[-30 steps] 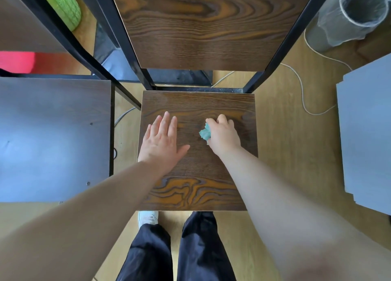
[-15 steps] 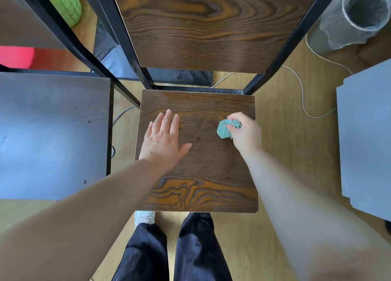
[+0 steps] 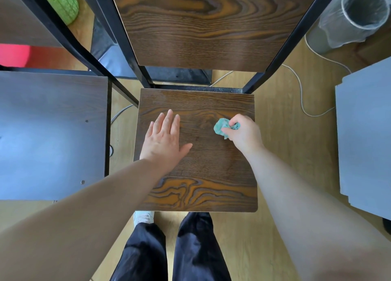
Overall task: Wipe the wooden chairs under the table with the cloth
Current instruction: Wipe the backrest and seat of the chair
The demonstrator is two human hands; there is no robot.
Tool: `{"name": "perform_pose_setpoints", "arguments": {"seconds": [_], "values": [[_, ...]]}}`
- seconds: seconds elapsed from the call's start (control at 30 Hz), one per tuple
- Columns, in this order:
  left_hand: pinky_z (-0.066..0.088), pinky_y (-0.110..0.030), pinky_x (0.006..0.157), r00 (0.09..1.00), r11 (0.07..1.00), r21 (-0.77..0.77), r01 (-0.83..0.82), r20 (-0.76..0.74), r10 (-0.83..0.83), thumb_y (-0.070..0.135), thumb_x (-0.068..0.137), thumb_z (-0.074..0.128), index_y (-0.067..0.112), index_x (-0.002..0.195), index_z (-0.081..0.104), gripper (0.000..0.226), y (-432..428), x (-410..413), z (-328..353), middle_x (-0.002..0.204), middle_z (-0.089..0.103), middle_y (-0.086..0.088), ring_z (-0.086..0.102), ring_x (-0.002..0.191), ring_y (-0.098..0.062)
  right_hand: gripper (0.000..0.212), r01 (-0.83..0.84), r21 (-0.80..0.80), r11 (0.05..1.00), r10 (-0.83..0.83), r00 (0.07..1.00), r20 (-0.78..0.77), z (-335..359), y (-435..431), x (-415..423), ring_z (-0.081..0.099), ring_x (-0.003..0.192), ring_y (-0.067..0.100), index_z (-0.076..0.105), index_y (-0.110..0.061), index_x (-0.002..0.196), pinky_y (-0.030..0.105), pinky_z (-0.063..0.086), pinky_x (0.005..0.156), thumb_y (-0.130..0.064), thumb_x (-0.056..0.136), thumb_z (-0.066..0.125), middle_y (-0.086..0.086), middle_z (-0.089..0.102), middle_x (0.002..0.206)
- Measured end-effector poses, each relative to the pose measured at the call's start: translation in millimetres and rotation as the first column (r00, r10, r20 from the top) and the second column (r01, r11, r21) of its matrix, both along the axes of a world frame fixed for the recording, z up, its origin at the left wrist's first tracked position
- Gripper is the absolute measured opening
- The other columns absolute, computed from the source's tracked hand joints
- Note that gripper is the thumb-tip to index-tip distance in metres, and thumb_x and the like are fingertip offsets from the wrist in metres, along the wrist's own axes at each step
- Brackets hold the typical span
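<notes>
A dark wooden chair seat with a black metal frame stands directly below me, its wooden backrest rising at the top of the view. My left hand lies flat on the left half of the seat, fingers straight. My right hand grips a crumpled teal cloth and presses it on the right half of the seat, near the right edge. Part of the cloth is hidden inside the fist.
A second seat, glaring grey, stands to the left and a third surface to the right. A bin with a clear liner is at the top right, a white cable runs over the wooden floor. My legs stand before the chair.
My right hand has slid the cloth from the seat's middle toward its right edge. My left hand has stayed flat in the same place.
</notes>
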State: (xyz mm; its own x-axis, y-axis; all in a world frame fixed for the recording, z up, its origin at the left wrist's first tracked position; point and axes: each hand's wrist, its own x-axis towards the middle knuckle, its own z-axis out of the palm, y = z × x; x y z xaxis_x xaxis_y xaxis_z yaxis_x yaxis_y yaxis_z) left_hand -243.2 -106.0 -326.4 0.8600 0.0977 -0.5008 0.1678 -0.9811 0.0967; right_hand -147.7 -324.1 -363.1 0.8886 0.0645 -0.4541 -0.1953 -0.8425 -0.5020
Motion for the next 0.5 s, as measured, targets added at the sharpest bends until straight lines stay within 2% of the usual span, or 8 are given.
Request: {"name": "perform_pose_setpoints", "arguments": {"seconds": [0.1,0.2,0.27,0.33,0.43,0.5], "values": [[0.003,-0.043,0.124,1.0,1.0,-0.006,-0.011,-0.005,0.011,0.065,0.098,0.028,0.016,0.157,-0.007,0.085,1,2,-1,0.166,-0.013,-0.004,-0.012,0.152,-0.025,0.029,0.141,0.123,0.982,-0.127,0.985,-0.112,0,8,12,0.065,0.095,0.014,0.056,-0.023,0.108,0.02,0.058,0.066,-0.025,0.085,0.075,-0.003,0.06,0.108],[0.003,-0.043,0.124,1.0,1.0,-0.009,-0.017,-0.013,0.017,0.065,0.098,0.028,0.016,0.158,-0.008,0.085,2,4,-2,0.166,-0.014,-0.003,-0.012,0.152,-0.024,0.056,0.201,0.207,0.958,-0.155,0.963,-0.219,5,16,26,0.062,0.098,0.011,0.05,-0.025,0.133,0.025,0.057,0.077,-0.023,0.083,0.077,-0.007,0.059,0.112],[0.004,-0.043,0.125,1.0,1.0,-0.014,-0.025,-0.016,0.025,0.065,0.098,0.028,0.016,0.158,-0.008,0.085,3,7,-2,0.166,-0.013,-0.003,-0.011,0.152,-0.024,0.054,0.214,0.254,0.943,-0.14,0.949,-0.282,6,21,36,0.062,0.1,0.009,0.056,-0.023,0.133,0.032,0.058,0.085,-0.023,0.084,0.076,-0.01,0.062,0.116],[0.004,-0.043,0.125,0.999,0.999,-0.016,-0.029,-0.015,0.029,0.065,0.098,0.028,0.016,0.158,-0.008,0.085,5,10,-3,0.166,-0.013,-0.003,-0.011,0.152,-0.025,0.042,0.224,0.271,0.936,-0.135,0.941,-0.311,8,25,45,0.064,0.1,0.011,0.065,-0.022,0.124,0.036,0.059,0.085,-0.024,0.084,0.077,-0.008,0.066,0.115],[0.004,-0.043,0.125,0.999,0.999,-0.023,-0.033,-0.01,0.033,0.065,0.098,0.027,0.016,0.158,-0.008,0.085,8,15,-5,0.166,-0.013,-0.003,-0.011,0.152,-0.025,0.034,0.178,0.278,0.944,-0.114,0.967,-0.229,11,31,62,0.064,0.099,0.01,0.069,-0.023,0.118,0.034,0.058,0.086,-0.023,0.085,0.075,-0.009,0.066,0.11],[0.004,-0.043,0.125,0.999,0.999,-0.027,-0.036,-0.006,0.036,0.065,0.098,0.027,0.016,0.158,-0.007,0.085,9,19,-7,0.166,-0.012,-0.003,-0.01,0.152,-0.025,0.031,0.047,0.199,0.979,-0.035,0.997,-0.064,15,35,74,0.062,0.1,0.01,0.07,-0.024,0.119,0.029,0.056,0.084,-0.025,0.088,0.071,-0.009,0.066,0.109]]}}
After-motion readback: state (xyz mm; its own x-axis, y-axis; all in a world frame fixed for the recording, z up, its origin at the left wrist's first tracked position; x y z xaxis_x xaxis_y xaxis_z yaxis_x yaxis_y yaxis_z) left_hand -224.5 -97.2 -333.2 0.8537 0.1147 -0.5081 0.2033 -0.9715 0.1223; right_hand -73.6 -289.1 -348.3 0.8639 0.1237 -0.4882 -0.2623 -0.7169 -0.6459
